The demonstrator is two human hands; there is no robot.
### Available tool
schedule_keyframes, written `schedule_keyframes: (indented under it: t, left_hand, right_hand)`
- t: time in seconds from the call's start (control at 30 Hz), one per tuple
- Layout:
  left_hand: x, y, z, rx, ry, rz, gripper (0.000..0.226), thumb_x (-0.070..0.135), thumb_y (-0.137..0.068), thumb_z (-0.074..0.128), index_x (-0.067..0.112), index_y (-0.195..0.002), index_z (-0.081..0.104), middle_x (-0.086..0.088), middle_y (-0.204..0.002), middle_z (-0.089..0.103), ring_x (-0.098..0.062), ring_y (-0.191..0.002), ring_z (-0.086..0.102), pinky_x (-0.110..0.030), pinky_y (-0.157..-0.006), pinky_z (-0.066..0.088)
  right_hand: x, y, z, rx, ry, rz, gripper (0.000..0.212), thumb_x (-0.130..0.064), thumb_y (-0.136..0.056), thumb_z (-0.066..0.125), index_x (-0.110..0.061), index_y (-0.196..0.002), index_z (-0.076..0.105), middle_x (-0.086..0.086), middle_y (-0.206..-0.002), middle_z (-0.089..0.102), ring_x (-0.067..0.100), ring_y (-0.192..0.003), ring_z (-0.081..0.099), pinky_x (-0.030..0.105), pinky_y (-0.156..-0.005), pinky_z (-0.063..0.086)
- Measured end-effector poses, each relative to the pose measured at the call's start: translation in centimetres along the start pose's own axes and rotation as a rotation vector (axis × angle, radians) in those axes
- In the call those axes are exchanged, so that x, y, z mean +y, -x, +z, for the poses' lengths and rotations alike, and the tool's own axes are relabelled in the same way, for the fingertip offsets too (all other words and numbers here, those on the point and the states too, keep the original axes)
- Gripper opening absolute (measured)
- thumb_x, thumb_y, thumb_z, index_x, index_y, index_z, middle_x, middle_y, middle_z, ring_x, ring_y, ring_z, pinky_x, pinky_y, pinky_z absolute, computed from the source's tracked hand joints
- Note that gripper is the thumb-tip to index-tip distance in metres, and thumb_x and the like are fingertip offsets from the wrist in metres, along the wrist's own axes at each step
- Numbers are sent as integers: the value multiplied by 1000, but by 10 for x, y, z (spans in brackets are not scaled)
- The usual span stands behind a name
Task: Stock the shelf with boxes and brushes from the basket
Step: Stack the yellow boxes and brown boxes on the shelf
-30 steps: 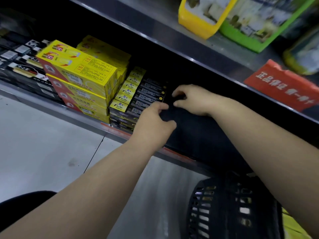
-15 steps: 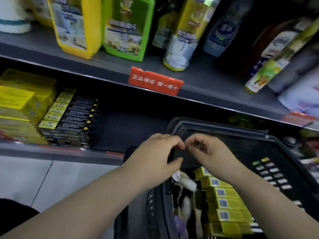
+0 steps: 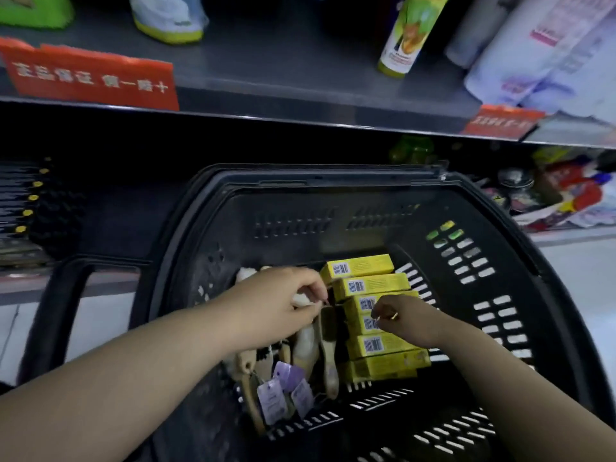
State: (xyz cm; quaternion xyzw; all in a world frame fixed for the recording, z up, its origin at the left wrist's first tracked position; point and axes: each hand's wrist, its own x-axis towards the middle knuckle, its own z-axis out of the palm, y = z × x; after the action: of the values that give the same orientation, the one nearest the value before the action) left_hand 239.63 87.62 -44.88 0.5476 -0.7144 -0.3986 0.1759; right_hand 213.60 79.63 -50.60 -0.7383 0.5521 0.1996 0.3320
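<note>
A black plastic basket (image 3: pixel 333 176) fills the middle of the view. Inside it stands a row of several yellow boxes (image 3: pixel 363 266) with barcodes on their ends. Left of them lies a bundle of wooden brushes (image 3: pixel 328 361) with purple tags (image 3: pixel 286 378). My left hand (image 3: pixel 276 305) is down in the basket, its fingers curled round the pale head of one brush. Over the middle of the row, my right hand (image 3: pixel 406 321) pinches the end of a yellow box between fingers and thumb.
The dark lower shelf (image 3: pixel 133 211) lies behind the basket, with a stack of black boxes (image 3: pixel 20 195) at its far left. The upper shelf (image 3: pixel 266 78) carries bottles (image 3: pixel 410 31), pouches and a red label (image 3: pixel 90 76). Grey floor (image 3: pixel 583 278) shows at the right.
Both hands left the lower shelf, came to the basket rim and are now down among the brushes and boxes. The view swung right onto the basket.
</note>
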Motion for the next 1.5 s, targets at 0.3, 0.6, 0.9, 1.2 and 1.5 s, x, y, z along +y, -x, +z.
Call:
schedule_keyframes:
  t: [0.3, 0.6, 0.9, 1.2, 1.5]
  left_hand:
    - [-2, 3, 7, -177, -184, -200, 17, 29, -91, 53, 35, -107, 58, 24, -106, 58, 6, -103, 51, -18, -90, 42]
    - [20, 17, 29, -218, -251, -223, 20, 23, -92, 51, 28, -111, 59, 14, -112, 63, -5, -102, 57, -29, -90, 46]
    - [54, 59, 38, -116, -82, -188, 21, 22, -93, 55, 26, -113, 59, 19, -98, 57, 27, -69, 46, 2, -61, 35]
    - [59, 79, 47, 38, 138, -319, 28, 23, -90, 60, 30, -116, 53, 13, -113, 58, -2, -105, 55, -15, -90, 45]
    - [73, 55, 49, 107, 461, -253, 57, 43, -80, 66, 32, -130, 42, 17, -106, 65, 4, -92, 62, -18, -80, 50]
  right_hand:
    - [21, -11, 22, -129, 62, -70, 37, -23, -89, 59, -20, -125, 53, 2, -124, 57, 17, -110, 54, 25, -88, 44]
    - [12, -20, 57, -125, 763, -157, 51, -24, -92, 54, -18, -140, 37, 13, -136, 35, 32, -121, 42, 42, -88, 45]
    - [-3, -11, 53, -108, 979, -276, 33, -9, -90, 55, -4, -123, 55, 16, -134, 44, 33, -118, 45, 41, -87, 42]
    - [2, 64, -32, 182, 6, -290, 44, -24, -72, 80, -20, -113, 65, -3, -113, 64, 12, -103, 61, 26, -89, 50]
    - [-36, 121, -50, 385, -1074, -292, 13, -20, -88, 61, -17, -82, 72, 5, -79, 73, 19, -74, 70, 24, -65, 56]
